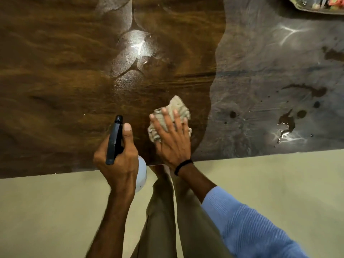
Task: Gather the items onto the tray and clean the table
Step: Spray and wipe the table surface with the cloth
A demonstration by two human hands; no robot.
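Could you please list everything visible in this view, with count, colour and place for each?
Table: one, dark brown wood grain, fills the upper picture.
Liquid patches: several, dark and wet, on the table's right side.
Tray: one, only a corner shows, top right; contents unclear.
Spray bottle: one, black head, white body, at the near table edge.
Cloth: one, beige, crumpled, on the table near the edge.
Floor: pale beige, below the table.
Left hand: grips the spray bottle.
Right hand: pressed flat on the cloth; black wristband, blue sleeve.
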